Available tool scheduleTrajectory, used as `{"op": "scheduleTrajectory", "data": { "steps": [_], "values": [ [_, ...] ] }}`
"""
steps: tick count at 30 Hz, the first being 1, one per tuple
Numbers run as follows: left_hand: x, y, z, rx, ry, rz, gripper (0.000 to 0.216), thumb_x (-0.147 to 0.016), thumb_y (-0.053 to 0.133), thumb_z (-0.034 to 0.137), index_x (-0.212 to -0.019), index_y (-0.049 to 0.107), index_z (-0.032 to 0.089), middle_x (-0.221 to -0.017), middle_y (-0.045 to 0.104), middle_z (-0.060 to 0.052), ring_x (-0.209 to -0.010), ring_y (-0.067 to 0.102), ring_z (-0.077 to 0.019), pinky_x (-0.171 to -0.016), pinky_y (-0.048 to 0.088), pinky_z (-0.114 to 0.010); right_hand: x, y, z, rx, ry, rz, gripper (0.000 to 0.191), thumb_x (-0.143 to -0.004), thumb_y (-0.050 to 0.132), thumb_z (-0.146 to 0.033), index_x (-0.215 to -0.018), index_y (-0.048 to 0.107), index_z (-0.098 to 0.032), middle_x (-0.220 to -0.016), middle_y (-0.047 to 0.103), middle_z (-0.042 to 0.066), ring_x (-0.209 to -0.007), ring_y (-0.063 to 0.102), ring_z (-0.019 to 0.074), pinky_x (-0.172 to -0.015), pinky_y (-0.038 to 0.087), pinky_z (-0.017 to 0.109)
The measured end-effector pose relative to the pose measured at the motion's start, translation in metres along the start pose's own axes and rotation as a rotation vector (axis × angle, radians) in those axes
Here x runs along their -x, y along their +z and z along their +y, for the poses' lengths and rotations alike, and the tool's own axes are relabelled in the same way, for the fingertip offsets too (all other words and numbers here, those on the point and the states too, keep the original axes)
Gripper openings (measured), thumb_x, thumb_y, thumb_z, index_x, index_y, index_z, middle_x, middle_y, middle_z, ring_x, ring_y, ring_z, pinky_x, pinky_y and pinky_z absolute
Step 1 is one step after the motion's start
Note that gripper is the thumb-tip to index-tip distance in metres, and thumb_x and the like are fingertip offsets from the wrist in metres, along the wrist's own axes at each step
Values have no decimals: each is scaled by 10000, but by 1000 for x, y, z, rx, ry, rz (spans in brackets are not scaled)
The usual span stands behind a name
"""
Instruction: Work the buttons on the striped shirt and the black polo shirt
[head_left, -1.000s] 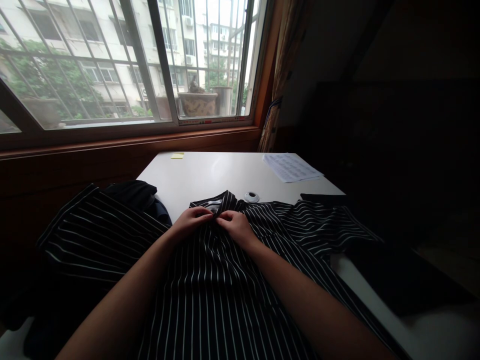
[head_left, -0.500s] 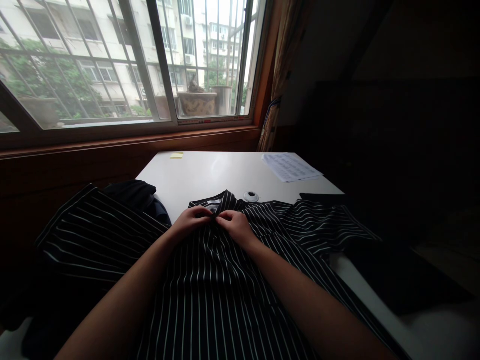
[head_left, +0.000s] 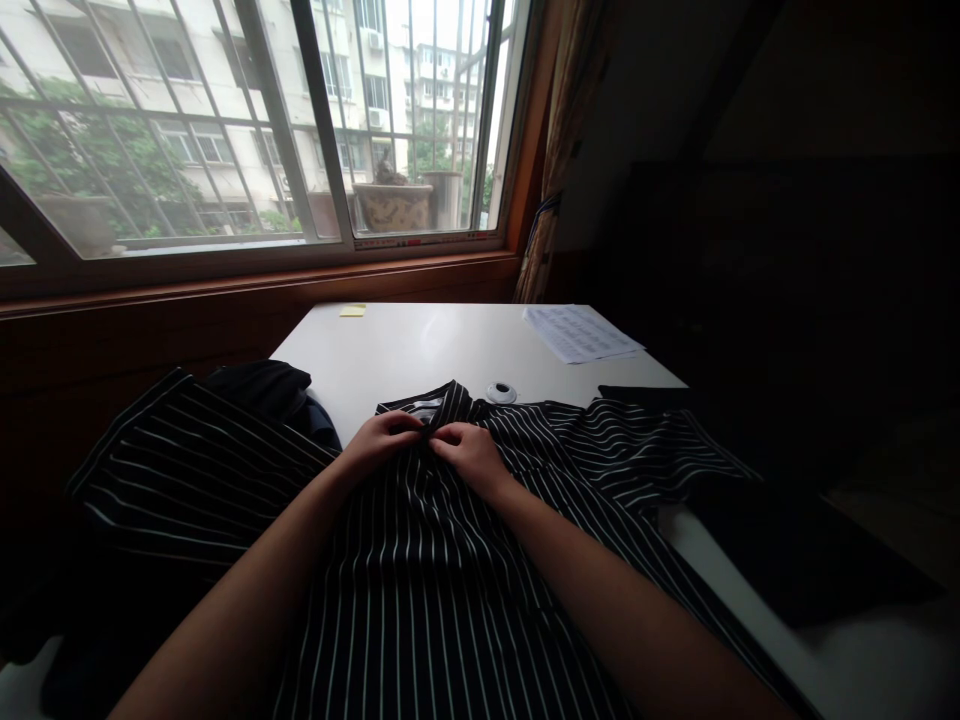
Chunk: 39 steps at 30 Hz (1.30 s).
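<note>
Hardly any motion since earlier, just slight view drift. My left hand (head_left: 379,440) and right hand (head_left: 475,458) pinch shirt (head_left: 420,610) below collar (head_left: 456,403), on table (head_left: 352,345). Likely fine front-opening work; next needs steady pinches.

Left hand (head_left: 377,442) and right hand (head_left: 474,455) nearly meet (both pinching).

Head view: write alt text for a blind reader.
The left hand and right hand pinch a dark striped garment near its collar on a white table; papers and a yellow note lie beyond. A window is behind.
</note>
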<state>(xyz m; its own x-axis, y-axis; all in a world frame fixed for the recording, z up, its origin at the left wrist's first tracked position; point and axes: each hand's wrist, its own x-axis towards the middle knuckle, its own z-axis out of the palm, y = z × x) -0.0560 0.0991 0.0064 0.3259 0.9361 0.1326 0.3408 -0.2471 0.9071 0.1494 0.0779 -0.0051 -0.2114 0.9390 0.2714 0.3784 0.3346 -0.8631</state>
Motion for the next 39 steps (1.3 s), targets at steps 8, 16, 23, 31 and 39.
{"op": "scheduleTrajectory", "data": {
  "steps": [8, 16, 23, 31, 39],
  "values": [
    [-1, -1, -4, -12, 14, -4, 304, -777, 720, 395, -998, 745, 188, -1037, 740, -69, -999, 667, -268, -945, 500, -380, 0, 0, 1, 17, -15, -1, 124, -828, 674, -243, -893, 772, -202, -873, 768, 29, -821, 709, 182, -764, 510, 279],
    [0, -2, 1, -19, 18, -18, 307, -785, 711, 408, -1003, 752, 195, -1050, 740, -66, -1015, 663, -273, -972, 491, -391, 0, 0, 1, 38, -22, 0, 128, -837, 667, -240, -906, 768, -203, -890, 769, 29, -834, 709, 180, -780, 516, 275],
    [0, -1, 0, 4, 32, -16, 293, -799, 690, 398, -998, 753, 192, -1050, 740, -68, -1023, 661, -275, -972, 495, -398, 1, -1, -2, 85, -51, 8, 120, -849, 653, -230, -906, 756, -207, -878, 757, 21, -822, 698, 172, -771, 516, 274],
    [1, 2, 0, 22, 45, -17, 286, -797, 713, 390, -996, 752, 188, -1018, 749, -67, -972, 679, -257, -925, 520, -376, 5, 0, -6, 233, -94, 182, 176, -824, 630, -172, -994, 664, -204, -1015, 634, 45, -748, 602, 148, -772, 516, 303],
    [0, 2, -6, 9, 81, -26, 261, -810, 711, 375, -983, 736, 182, -998, 741, -62, -954, 674, -241, -911, 519, -362, 6, -2, -2, 419, -221, 108, 334, -877, 584, -155, -1175, 668, -281, -1193, 506, 55, -924, 616, 167, -847, 534, 309]
  ]
}}
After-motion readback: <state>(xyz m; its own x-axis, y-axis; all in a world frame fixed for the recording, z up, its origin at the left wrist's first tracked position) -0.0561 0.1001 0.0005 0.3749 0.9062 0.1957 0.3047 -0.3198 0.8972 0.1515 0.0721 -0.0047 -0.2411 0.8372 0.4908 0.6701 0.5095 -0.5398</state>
